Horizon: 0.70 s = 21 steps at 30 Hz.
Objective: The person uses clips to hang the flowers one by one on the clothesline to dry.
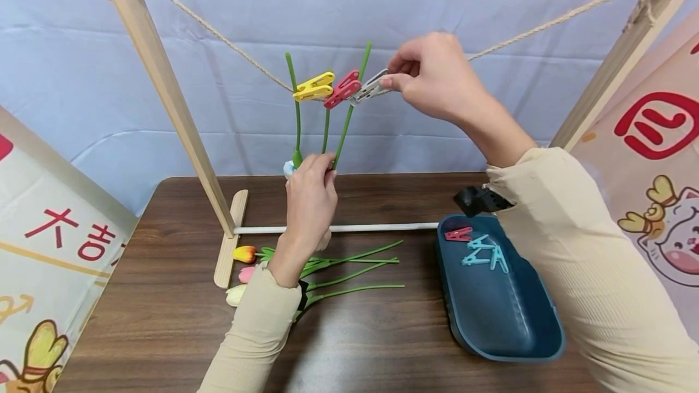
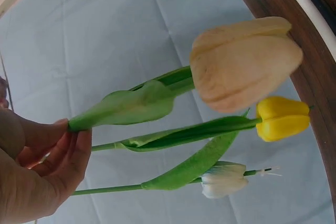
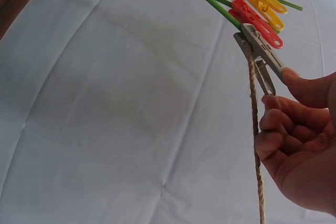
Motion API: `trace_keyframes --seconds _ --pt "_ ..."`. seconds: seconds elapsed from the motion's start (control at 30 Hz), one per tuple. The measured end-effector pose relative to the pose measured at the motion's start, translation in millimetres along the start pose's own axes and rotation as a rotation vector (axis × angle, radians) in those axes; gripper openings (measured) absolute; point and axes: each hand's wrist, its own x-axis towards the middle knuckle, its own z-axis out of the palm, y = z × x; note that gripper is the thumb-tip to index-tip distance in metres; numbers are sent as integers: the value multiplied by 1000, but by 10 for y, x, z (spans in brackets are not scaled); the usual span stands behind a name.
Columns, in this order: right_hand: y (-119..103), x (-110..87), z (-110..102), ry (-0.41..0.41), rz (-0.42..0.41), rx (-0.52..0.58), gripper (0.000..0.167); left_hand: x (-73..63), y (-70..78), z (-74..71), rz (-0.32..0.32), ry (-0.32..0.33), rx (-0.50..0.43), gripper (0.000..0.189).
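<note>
My left hand (image 1: 312, 199) pinches the green stem of a pale peach tulip (image 2: 244, 64), which hangs head down. With thumb and fingers, my right hand (image 1: 442, 77) grips the handle ends of a grey clothespin (image 1: 371, 88). The clothespin's nose is at the rope (image 3: 254, 103) and the top part of that stem. Just left of it, a red clothespin (image 1: 343, 88) and a yellow clothespin (image 1: 314, 87) sit on the rope with two more stems. A yellow tulip (image 2: 283, 119) and a white tulip (image 2: 226, 179) hang from these, beside the peach one.
Wooden posts (image 1: 169, 96) carry the rope, joined low by a white bar (image 1: 382, 227). Behind my left forearm lie several tulips, among them an orange one (image 1: 244, 254). A dark blue bin (image 1: 491, 314) at the right contains a pink-red clothespin (image 1: 457, 234) and several light blue clothespins (image 1: 498, 258).
</note>
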Motion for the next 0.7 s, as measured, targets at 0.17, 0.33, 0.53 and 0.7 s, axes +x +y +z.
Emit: trace_keyframes --seconds 0.17,0.33,0.53,0.7 --pt "34 -75 16 18 22 24 30 -4 -17 2 -27 -32 -11 18" --pt "97 -171 29 75 37 69 24 -20 -22 14 -41 -50 -28 19" --pt "229 -300 26 72 38 77 14 -35 -32 27 -32 -48 -11 18" --pt "429 -430 49 2 76 76 13 -64 -67 32 -50 -64 17 20"
